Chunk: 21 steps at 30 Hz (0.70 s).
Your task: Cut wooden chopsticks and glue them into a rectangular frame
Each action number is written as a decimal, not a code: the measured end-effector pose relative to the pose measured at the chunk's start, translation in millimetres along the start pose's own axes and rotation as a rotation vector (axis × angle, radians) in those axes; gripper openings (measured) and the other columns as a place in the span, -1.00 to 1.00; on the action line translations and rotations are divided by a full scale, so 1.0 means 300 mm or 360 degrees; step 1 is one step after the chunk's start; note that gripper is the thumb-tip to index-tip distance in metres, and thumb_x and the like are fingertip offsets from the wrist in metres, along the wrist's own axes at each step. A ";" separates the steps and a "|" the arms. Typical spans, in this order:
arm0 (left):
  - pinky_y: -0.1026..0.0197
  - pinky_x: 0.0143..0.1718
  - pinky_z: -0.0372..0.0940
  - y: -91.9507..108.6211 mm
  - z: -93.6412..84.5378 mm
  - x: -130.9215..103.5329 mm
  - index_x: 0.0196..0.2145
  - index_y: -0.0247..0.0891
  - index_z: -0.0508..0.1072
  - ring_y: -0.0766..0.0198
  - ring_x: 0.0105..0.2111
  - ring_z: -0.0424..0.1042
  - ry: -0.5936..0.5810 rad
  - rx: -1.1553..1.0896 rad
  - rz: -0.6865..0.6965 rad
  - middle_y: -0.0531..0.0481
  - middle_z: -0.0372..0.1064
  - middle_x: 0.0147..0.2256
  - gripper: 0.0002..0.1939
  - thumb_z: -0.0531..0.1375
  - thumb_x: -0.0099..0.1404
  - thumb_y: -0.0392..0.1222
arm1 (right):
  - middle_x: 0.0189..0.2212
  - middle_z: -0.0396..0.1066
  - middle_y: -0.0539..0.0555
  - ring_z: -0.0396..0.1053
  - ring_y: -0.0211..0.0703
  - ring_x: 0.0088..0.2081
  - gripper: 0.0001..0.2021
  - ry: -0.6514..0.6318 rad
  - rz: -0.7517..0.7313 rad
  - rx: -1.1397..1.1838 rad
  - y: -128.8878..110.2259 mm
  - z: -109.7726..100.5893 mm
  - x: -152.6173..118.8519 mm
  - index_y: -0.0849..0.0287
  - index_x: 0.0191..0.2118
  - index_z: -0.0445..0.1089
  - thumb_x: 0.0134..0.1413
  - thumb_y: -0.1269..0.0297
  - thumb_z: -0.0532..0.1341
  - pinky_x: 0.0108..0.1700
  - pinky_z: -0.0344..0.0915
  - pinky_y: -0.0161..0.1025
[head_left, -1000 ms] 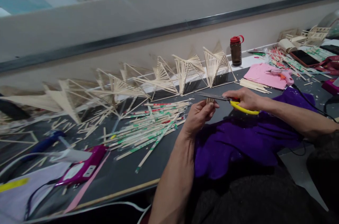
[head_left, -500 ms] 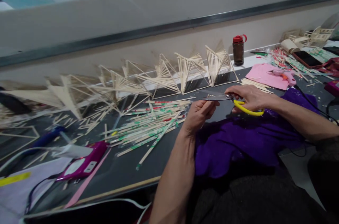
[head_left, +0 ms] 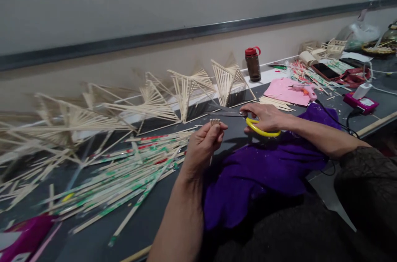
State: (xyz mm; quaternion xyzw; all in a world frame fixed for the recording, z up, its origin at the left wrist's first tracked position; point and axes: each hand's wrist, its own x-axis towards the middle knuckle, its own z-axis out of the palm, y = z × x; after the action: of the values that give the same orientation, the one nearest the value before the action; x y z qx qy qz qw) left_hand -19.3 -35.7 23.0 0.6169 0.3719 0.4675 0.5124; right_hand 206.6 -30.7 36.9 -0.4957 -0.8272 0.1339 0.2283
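At the far left of my feed, well off from the left fingers, a magenta box [head_left: 27, 229] is cut by the edge of the view. Beyond it, loose sticks [head_left: 34, 183] lie scattered on the dark table [head_left: 93, 247]. A row of stick frames [head_left: 194, 82] runs along the wall, beyond the fingers of both hands. Wrapped chopsticks [head_left: 124, 183] are heaped just left of the left fingers.

I have the left hand [head_left: 203, 142] closed, thumb and fingers pinching a small bunch of short sticks [head_left: 215, 121], whose ends poke up above the thumb. Just beyond those ends, the scissors [head_left: 234, 113] point leftward with their blades a little parted; I cannot tell whether they touch the sticks. The right hand [head_left: 268, 117] grips them, its fingers around the yellow handles.

Nearer to me than both sets of fingers lies a rumpled purple cloth [head_left: 248, 175]. Past the right fingers stands a brown bottle [head_left: 253, 67] with a red lid. Just beyond and right of those fingers lie bare sticks [head_left: 276, 103], then a pink sheet [head_left: 277, 88] with a glue gun [head_left: 305, 90] on it. Farther right are a phone [head_left: 325, 71] and a magenta charger [head_left: 359, 104] with a white plug [head_left: 362, 90].
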 end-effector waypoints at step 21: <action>0.42 -0.72 -0.14 0.014 0.023 0.007 -0.38 -0.28 0.50 0.50 -0.70 -0.02 0.0056 -0.0027 -0.0006 0.13 0.11 -0.63 -0.72 0.29 0.14 0.02 | -0.04 0.44 0.35 0.42 0.25 -0.02 -0.50 -0.0063 0.1198 -0.0889 0.327 -0.148 -0.240 0.25 0.09 0.28 0.05 0.12 0.13 -0.12 0.34 -0.02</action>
State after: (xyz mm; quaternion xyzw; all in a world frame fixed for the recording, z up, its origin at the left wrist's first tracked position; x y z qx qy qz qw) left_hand -12.3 -36.5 27.2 0.6034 0.3780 0.4805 0.5119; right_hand 332.8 -48.1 13.5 -0.8011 -0.5984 -0.0110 0.0060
